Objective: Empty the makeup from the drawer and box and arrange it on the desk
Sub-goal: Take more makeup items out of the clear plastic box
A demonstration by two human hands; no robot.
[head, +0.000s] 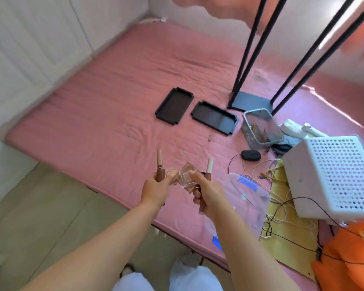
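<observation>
Both hands out front over the near edge of the pink mattress (114, 97), each full of makeup. Left hand (156, 189) grips a brown tube with a pale cap (159, 164), long axis upright, cap away from the person. Right hand (208, 194) grips a second capped tube (209, 165), also upright, with more items bunched below the palm; what they are cannot be made out. Between the hands, touching both, a cluster of clear square compacts (183, 173); which hand bears them is unclear.

Two black trays (194, 110) lie flat side by side, well ahead of the hands and a little right, long axes running away. Right hand is the nearer to them. No desk shows; likely set-down spot is a guess.

Clear lidded box (246, 192) sits just right of the right hand, blurred. Mesh basket (261, 127) beyond holds indistinct items. White perforated crate (334, 175) far right; no drawer identifiable.
</observation>
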